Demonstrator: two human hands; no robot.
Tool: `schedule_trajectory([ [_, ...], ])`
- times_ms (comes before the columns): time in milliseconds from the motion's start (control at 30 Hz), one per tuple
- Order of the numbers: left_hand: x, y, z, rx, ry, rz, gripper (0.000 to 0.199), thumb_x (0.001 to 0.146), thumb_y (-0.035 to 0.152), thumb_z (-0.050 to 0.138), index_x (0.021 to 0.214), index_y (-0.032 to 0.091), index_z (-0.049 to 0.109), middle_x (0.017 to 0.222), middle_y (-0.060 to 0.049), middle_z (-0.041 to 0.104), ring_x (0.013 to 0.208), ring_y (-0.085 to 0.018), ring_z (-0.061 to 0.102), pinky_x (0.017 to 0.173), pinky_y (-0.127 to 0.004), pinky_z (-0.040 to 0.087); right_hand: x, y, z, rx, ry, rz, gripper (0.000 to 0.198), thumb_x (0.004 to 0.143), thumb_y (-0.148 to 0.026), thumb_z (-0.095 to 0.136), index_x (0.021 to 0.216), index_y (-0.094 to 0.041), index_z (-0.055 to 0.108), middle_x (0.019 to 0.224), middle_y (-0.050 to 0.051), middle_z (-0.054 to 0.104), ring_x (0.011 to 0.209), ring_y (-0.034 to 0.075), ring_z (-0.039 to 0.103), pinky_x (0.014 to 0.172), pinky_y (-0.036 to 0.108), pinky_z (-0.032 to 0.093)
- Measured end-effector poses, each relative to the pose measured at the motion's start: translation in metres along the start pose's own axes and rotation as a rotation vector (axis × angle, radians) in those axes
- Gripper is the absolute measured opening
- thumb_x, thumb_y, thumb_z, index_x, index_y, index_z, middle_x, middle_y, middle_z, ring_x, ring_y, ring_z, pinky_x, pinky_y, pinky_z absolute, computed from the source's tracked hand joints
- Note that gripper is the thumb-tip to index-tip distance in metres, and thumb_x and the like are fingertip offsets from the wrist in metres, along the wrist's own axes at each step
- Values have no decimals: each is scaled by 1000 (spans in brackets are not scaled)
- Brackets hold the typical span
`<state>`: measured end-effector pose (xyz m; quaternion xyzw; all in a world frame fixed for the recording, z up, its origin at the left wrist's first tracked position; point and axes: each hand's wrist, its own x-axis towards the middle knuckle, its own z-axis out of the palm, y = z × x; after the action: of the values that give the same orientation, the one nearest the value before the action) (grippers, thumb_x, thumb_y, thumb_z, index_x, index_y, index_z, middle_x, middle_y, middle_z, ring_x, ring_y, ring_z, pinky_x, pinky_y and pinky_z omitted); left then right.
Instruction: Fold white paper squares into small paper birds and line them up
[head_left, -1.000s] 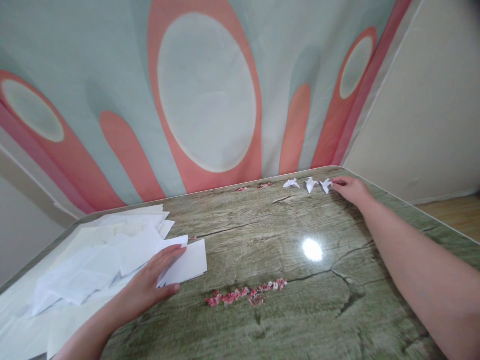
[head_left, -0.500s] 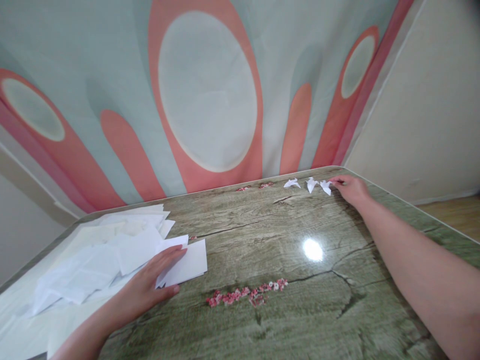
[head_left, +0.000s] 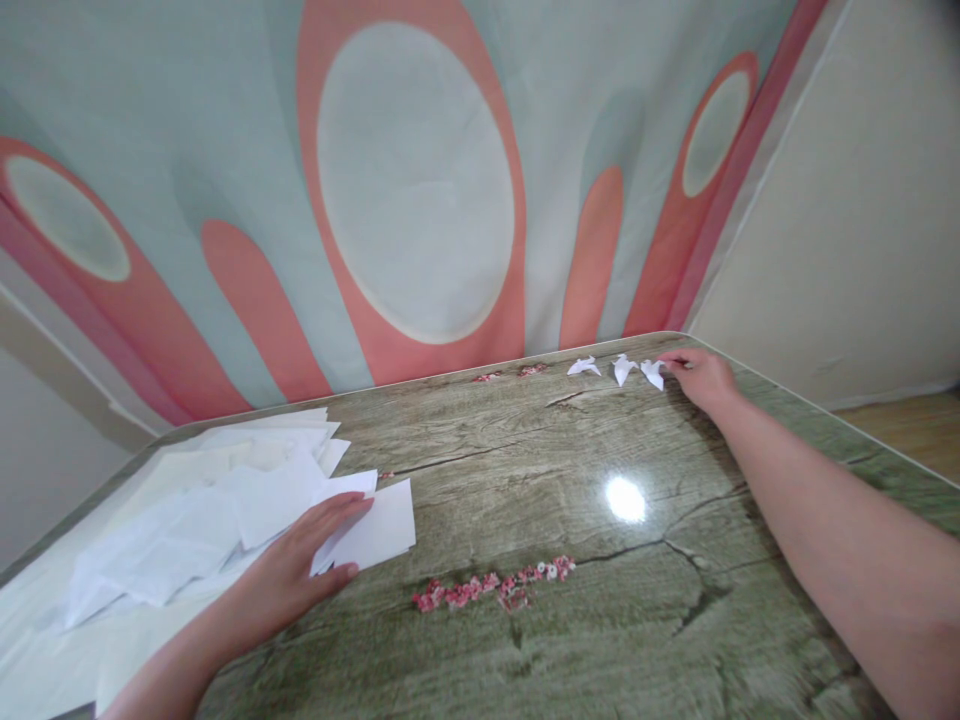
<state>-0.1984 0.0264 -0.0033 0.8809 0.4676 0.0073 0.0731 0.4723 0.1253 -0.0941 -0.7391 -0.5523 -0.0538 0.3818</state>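
At the far right of the table, my right hand (head_left: 701, 378) reaches out with thumb and finger pinched on the tip of a white folded paper crane (head_left: 652, 374). Two more folded cranes stand to its left, a middle crane (head_left: 622, 369) and a left crane (head_left: 583, 367). My left hand (head_left: 300, 553) rests with fingers stretched and thumb apart on a small stack of white paper sheets (head_left: 386, 525). Its palm covers part of that stack.
A spread pile of loose white paper (head_left: 187, 510) covers the table's left side. Pink blossoms printed on the wood-grain tabletop (head_left: 510, 470) show near the middle and far edge. A patterned backdrop (head_left: 416, 180) rises behind the table. A bright light reflection lies right of centre.
The rightmost crane has tilted or shifted very slightly under my right fingertips. My left hand stays on the paper stack, almost unmoved.
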Motion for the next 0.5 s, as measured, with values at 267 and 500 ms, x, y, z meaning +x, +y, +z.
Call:
schedule_trajectory([
  [267, -4, -2, -3, -46, -49, 33, 73, 83, 51, 57, 146, 34, 25, 153, -4, 26, 137, -29, 31, 111, -44, 31, 0, 3, 1, 17, -9, 19, 23, 81, -24, 53, 95, -22, 71, 96, 5, 71, 84, 22, 62, 80, 37, 47],
  [500, -3, -3, -3, -70, -21, 23, 65, 85, 49, 54, 144, 35, 30, 152, -2, 30, 137, -27, 33, 112, -44, 31, 0, 2, 1, 38, -12, 37, 21, 80, -25, 55, 94, -23, 71, 95, 4, 71, 85, 23, 63, 83, 37, 47],
])
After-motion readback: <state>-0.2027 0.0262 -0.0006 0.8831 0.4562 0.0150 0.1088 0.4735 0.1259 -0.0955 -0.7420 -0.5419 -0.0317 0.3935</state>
